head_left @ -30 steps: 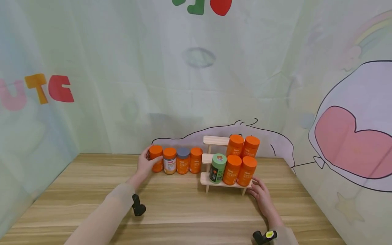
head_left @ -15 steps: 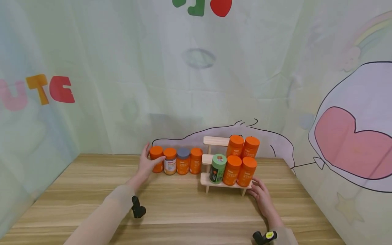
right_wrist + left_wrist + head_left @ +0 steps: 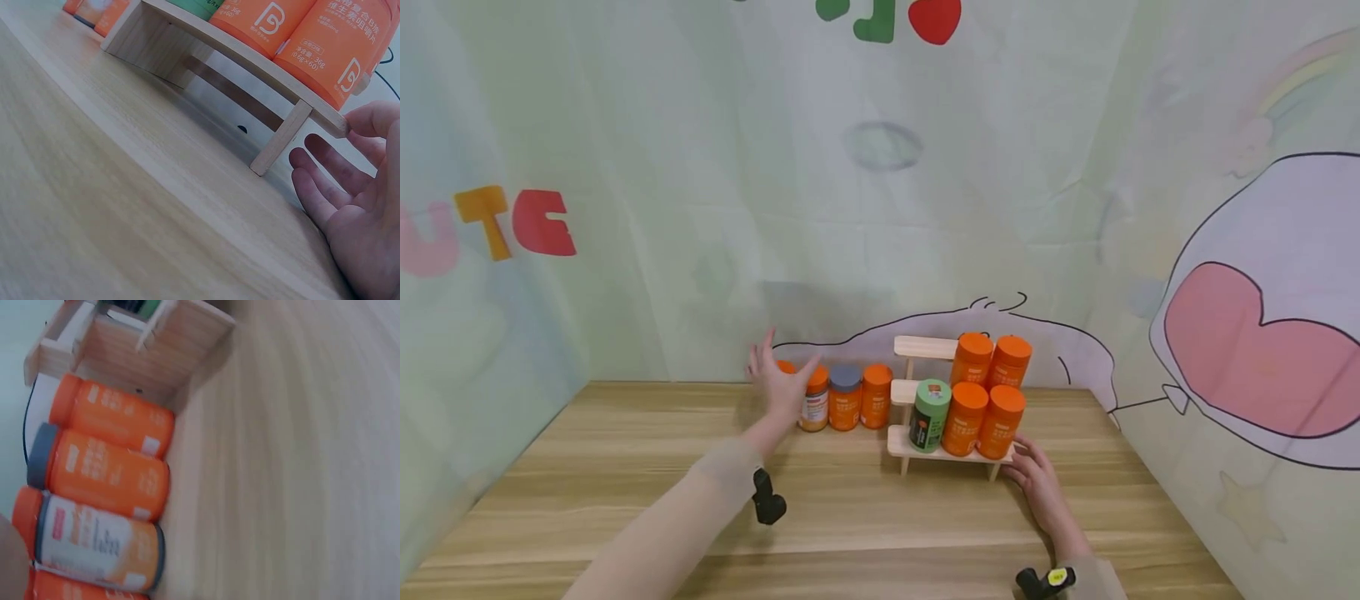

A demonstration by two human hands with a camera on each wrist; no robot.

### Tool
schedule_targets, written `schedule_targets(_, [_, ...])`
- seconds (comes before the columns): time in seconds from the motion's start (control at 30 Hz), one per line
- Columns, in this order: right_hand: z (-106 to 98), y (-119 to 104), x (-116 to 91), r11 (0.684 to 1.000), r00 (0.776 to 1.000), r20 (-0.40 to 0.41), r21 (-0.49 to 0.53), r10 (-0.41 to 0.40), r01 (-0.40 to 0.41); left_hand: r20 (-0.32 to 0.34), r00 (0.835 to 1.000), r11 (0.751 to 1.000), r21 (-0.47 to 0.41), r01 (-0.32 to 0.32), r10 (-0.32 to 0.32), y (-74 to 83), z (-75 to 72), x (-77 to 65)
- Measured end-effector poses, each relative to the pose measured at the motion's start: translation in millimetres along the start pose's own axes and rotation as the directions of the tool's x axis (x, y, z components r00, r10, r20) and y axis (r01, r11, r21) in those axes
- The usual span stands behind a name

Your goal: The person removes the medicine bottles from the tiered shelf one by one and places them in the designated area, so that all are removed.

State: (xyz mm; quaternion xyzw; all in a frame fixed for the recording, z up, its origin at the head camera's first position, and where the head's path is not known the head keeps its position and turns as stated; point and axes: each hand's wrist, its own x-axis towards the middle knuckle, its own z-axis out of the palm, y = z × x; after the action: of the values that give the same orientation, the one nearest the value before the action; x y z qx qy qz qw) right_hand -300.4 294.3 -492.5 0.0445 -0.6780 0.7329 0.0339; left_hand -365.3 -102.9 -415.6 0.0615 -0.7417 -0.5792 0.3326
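Observation:
In the head view my left hand (image 3: 782,387) has its fingers and thumb spread in front of the leftmost orange-lidded bottle (image 3: 786,367), mostly hiding it. Whether it touches that bottle cannot be told. Beside it in a row stand a white-labelled bottle (image 3: 815,408), a grey-lidded orange bottle (image 3: 844,404) and another orange bottle (image 3: 876,400). My right hand (image 3: 1037,479) holds the right end of the lowest plank of a wooden tiered rack (image 3: 925,346). In the right wrist view its other fingers (image 3: 312,184) spread below the plank.
A green bottle (image 3: 930,417) and two orange bottles (image 3: 965,421) stand on the rack's lowest step. Two more orange bottles (image 3: 972,358) stand higher up behind. The rack sits on a wood-grain table (image 3: 850,508), with a printed curtain (image 3: 700,250) behind.
My left hand has let go of the leftmost bottle, spread its fingers and shifted right and up. The right hand stays at the rack's end.

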Motion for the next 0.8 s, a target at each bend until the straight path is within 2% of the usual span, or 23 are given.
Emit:
schedule_targets(0.1, [-0.1,0.7,0.6,1.000,1.000,0.000,-0.008,-0.007,0.007,-0.015,1.000,0.997,-0.071,0.014,-0.015,12.9,10.6,2.4])
schedule_targets(0.2, [-0.1,0.9,0.6,1.000,1.000,0.003,-0.017,-0.010,0.010,0.009,0.999,0.985,-0.171,0.034,-0.033,27.6,20.2,3.1])
schedule_targets(0.4, [0.3,-0.1,0.8,1.000,1.000,-0.001,-0.001,0.011,-0.011,0.148,0.988,0.952,-0.297,0.077,-0.034,53.7,42.6,-5.1])
schedule_targets(0.53, [0.8,-0.7,0.8,1.000,1.000,-0.002,0.015,0.016,-0.016,0.232,0.972,0.944,-0.327,0.046,0.032,71.4,60.2,-14.0])
schedule_targets(0.67, [0.8,-0.2,1.1,1.000,1.000,-0.006,0.018,0.022,-0.021,0.351,0.931,0.941,-0.338,0.026,0.101,89.6,77.9,-21.2])
schedule_targets(0.8, [1.0,-0.3,1.5,1.000,1.000,-0.010,0.023,0.020,-0.020,0.474,0.867,0.940,-0.340,0.018,0.155,105.9,94.9,-26.5])
